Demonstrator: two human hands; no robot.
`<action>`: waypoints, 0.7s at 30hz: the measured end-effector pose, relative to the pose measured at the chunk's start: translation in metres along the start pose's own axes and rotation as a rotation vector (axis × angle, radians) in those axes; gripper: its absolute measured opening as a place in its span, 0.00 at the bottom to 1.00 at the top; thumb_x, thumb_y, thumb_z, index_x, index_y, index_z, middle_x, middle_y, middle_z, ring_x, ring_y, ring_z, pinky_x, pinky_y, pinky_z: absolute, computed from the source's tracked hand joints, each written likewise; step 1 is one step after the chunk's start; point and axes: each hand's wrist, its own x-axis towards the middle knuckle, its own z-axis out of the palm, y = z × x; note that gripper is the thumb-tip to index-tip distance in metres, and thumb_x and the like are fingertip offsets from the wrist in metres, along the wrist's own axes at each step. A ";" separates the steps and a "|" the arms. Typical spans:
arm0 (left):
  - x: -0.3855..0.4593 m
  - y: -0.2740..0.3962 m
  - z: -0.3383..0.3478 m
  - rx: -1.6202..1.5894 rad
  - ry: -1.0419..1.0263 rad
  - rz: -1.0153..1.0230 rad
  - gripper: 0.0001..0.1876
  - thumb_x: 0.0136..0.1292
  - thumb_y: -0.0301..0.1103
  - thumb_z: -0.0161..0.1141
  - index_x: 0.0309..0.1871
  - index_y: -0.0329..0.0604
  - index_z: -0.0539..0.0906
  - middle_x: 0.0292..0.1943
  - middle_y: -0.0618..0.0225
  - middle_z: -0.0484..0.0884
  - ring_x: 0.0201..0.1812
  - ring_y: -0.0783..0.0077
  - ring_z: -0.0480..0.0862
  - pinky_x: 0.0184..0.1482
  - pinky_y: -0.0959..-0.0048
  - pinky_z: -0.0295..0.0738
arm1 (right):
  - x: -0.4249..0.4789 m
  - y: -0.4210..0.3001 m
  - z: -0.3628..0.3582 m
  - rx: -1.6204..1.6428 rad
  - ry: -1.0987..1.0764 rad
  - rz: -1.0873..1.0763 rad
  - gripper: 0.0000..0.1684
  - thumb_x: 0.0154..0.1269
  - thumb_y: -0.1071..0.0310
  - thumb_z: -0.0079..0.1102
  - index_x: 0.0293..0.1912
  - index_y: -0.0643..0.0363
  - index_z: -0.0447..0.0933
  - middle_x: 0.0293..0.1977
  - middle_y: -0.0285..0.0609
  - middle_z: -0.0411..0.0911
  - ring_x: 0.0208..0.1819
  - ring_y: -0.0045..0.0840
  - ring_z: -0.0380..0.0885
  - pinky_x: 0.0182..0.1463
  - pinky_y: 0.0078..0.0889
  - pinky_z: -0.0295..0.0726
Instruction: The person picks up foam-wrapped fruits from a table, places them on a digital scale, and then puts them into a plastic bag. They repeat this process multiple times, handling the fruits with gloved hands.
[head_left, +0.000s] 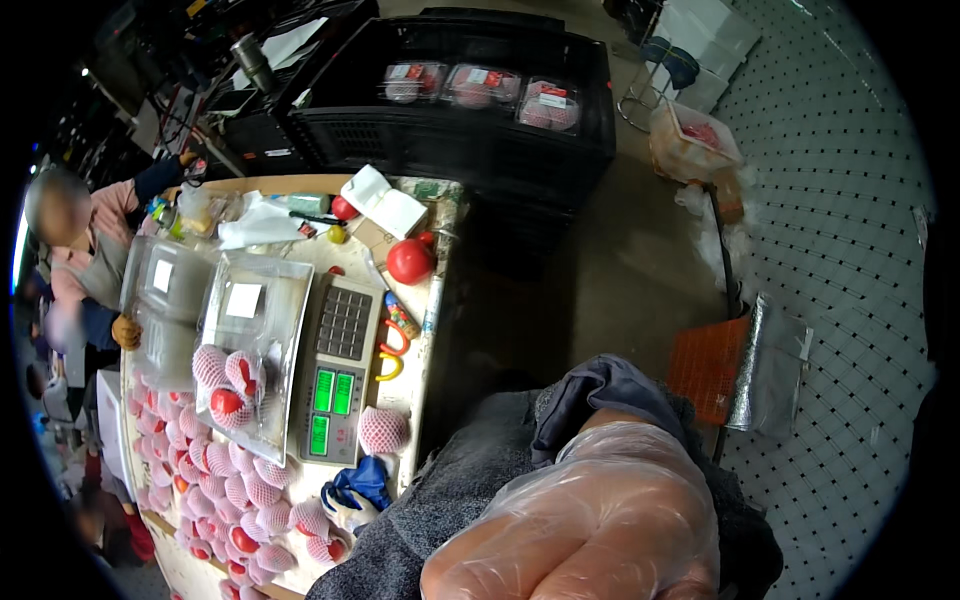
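Very close to the camera, my right hand (592, 517) fills the lower right in a clear plastic glove. Its fingers run past the lower edge, so whether it holds anything is hidden. A dark cuff (600, 401) and a grey fuzzy garment (450, 487) surround the wrist. My left hand is out of view. On the white table (300, 480) to the left stands a digital scale (337, 375) with lit green displays. Beside it a clear plastic tray (289, 330) bears a label. Red fruits in pink foam nets (225, 487) cover the table's near left part.
Black crates (450, 135) behind the table hold clear fruit packs (480, 86). A co-worker's gloved hand (127, 332) touches stacked clear trays (161, 307). Blue-and-white gloves (356, 491) and a bare red fruit (410, 261) lie on the table. An orange crate (701, 367) stands right.
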 end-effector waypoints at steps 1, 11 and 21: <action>0.003 0.003 0.004 0.004 -0.009 0.003 0.27 0.56 0.37 0.57 0.59 0.36 0.71 0.57 0.44 0.70 0.59 0.42 0.68 0.63 0.52 0.60 | 0.000 -0.004 -0.001 -0.020 0.021 0.007 0.26 0.64 0.54 0.56 0.44 0.74 0.72 0.39 0.53 0.72 0.37 0.36 0.76 0.37 0.33 0.76; -0.019 -0.001 -0.002 0.029 -0.063 -0.072 0.29 0.54 0.39 0.58 0.59 0.37 0.70 0.58 0.45 0.69 0.59 0.41 0.67 0.63 0.50 0.59 | 0.019 -0.006 -0.012 0.326 0.115 0.224 0.26 0.64 0.55 0.57 0.43 0.76 0.72 0.41 0.55 0.72 0.33 0.31 0.77 0.34 0.28 0.76; -0.012 0.011 -0.015 0.102 -0.023 -0.129 0.28 0.51 0.42 0.61 0.56 0.40 0.72 0.57 0.50 0.71 0.61 0.44 0.66 0.64 0.51 0.60 | 0.058 0.067 -0.004 0.785 -0.324 0.397 0.21 0.63 0.63 0.57 0.46 0.74 0.72 0.40 0.54 0.75 0.36 0.32 0.78 0.38 0.30 0.79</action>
